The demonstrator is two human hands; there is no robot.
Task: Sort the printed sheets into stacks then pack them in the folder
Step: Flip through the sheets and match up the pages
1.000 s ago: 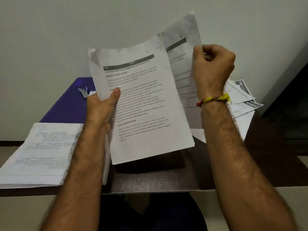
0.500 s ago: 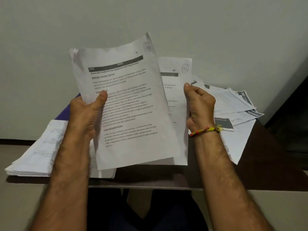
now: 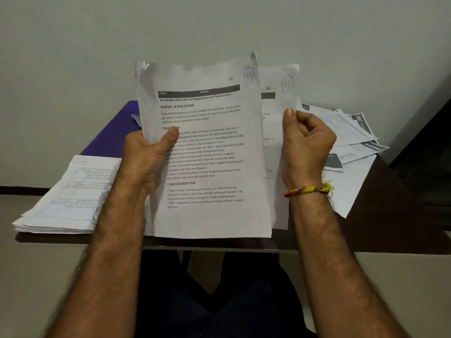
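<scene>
My left hand (image 3: pixel 144 157) grips a bundle of printed sheets (image 3: pixel 210 152) upright in front of me, thumb across the text of the front page marked 51. Behind it, to the right, my right hand (image 3: pixel 305 147) pinches another printed sheet (image 3: pixel 280 98) by its right edge; most of that sheet is hidden by the front page. A thick stack of sheets (image 3: pixel 66 201) lies on the table's left. Loose printed sheets (image 3: pixel 351 142) lie spread at the right. A purple folder (image 3: pixel 114 132) lies flat at the back left, partly hidden by the held pages.
The dark brown table (image 3: pixel 390 215) ends at a front edge just below the held pages. A pale wall stands close behind it. A dark opening shows at the far right. My legs are under the table.
The right hand has lowered its sheet from high up at the right to just behind the front page. The left hand's bundle has tilted more upright and square to me.
</scene>
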